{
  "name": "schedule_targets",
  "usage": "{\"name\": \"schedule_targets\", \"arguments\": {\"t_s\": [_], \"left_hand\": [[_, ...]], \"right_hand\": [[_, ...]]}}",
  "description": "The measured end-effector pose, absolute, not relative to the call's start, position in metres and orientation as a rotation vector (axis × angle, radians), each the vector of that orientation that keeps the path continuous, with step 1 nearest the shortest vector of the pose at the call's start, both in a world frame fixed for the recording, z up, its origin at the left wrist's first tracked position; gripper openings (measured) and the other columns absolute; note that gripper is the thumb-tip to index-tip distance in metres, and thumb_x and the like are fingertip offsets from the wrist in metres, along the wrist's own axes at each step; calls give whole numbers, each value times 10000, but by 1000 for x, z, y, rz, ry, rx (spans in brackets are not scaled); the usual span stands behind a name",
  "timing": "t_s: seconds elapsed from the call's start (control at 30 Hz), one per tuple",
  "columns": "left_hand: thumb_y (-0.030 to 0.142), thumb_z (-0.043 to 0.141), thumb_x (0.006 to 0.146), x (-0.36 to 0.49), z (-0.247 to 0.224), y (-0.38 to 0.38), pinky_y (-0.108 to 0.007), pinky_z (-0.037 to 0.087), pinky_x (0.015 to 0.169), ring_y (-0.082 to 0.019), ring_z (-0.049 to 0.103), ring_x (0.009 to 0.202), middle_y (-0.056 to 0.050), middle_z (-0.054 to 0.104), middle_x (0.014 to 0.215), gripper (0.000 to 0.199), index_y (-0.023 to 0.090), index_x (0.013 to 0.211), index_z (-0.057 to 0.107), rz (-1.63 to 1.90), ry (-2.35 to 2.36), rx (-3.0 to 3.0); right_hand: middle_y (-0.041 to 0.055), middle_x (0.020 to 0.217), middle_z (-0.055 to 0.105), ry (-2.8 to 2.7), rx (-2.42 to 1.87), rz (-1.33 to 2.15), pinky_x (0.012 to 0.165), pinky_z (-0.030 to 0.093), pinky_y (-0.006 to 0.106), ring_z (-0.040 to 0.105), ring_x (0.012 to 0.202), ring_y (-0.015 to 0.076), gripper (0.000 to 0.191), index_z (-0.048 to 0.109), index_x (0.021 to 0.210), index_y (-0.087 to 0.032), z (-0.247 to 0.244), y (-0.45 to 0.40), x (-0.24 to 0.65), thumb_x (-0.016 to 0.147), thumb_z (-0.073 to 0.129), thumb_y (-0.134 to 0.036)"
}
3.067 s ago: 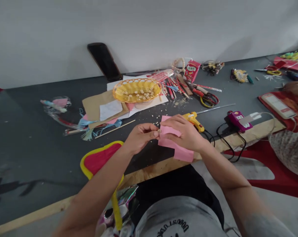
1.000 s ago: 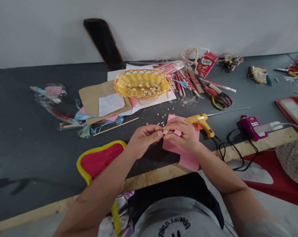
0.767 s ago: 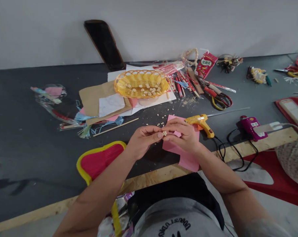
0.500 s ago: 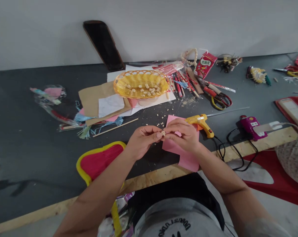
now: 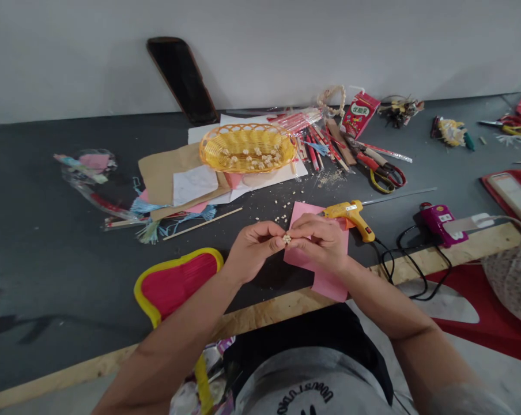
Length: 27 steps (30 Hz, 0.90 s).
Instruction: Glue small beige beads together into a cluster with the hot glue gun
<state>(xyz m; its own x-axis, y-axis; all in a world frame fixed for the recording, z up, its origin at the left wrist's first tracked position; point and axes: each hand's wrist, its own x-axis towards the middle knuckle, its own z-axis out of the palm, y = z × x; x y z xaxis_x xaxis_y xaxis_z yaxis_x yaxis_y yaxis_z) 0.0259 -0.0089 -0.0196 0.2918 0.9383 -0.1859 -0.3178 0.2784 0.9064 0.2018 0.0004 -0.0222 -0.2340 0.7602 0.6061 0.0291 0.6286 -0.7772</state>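
A small cream-coloured cluster of bead-like pieces (image 5: 287,238) is pinched between both hands above the grey table. My left hand (image 5: 252,249) is closed, its thumb and forefinger on the cluster's left side. My right hand (image 5: 323,237) is closed too, with thumb and fingertips on the right side. Pink paper (image 5: 329,278) lies under my right hand. Just beyond the hands, loose pale bits (image 5: 282,218) are scattered on the table. A yellow woven basket (image 5: 217,138) farther back holds several similar small clusters.
A yellow glue gun (image 5: 351,218) lies right of my right hand, its black cord (image 5: 388,262) running to a purple socket block (image 5: 442,223). Pliers and scissors (image 5: 379,167) lie behind it. A red heart-like piece with yellow edging (image 5: 178,282) is near my left forearm. A phone (image 5: 182,78) leans on the wall.
Both hands have dipped very slightly with the cluster between them. My right fingers have shifted a little, closing nearer to the cluster.
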Motion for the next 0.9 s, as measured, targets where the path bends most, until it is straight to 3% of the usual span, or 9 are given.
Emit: {"name": "schedule_targets", "arguments": {"t_s": [0.9], "left_hand": [[414,879,667,21,-8,-9,-242,502,656,-116,630,619,-43,741,682,263,177,750,801,949,807,899]], "right_hand": [[10,772,728,-1753,-539,739,703,567,283,686,757,140,154,708,1069,-244,-15,2,203,926,660,-215]]}}
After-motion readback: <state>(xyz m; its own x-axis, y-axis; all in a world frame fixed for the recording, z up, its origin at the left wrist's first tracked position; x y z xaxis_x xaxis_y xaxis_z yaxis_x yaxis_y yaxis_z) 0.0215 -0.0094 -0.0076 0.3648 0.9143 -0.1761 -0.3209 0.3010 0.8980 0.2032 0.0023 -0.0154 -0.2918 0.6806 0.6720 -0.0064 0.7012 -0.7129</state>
